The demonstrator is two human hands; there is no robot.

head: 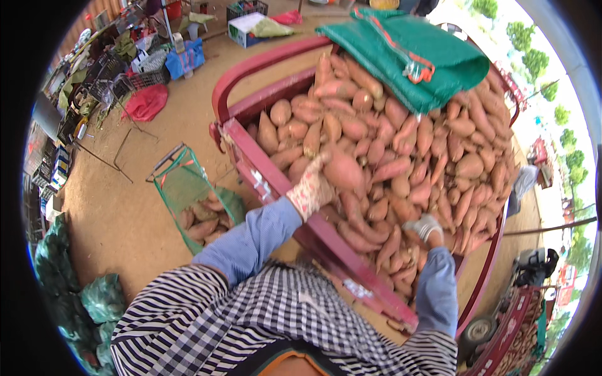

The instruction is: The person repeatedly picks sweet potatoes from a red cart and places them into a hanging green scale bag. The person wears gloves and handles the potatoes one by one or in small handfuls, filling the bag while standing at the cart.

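My left hand (pixel 311 189), in a floral-print glove, grips a large, plump sweet potato (pixel 345 173) above the near side of the heap. Farther right, my right hand (pixel 425 228) wears a pale grey glove and rests against a sweet potato (pixel 403 209) in the pile; its fingers are partly hidden, so its hold is unclear. The heap of sweet potatoes (pixel 376 155) fills the red metal cart bed (pixel 348 258) in front of me. On the ground to the left, a green mesh bag (pixel 181 185) with several sweet potatoes inside hangs from a metal frame (pixel 165 162).
A folded green woven sack (pixel 404 56) lies over the heap's far side. Filled green bags (pixel 102 298) stand at the lower left. Crates (pixel 148 77), a blue bag (pixel 184 58) and red sacking (pixel 146 102) sit at the upper left. Another loaded red cart (pixel 505 333) is at the lower right.
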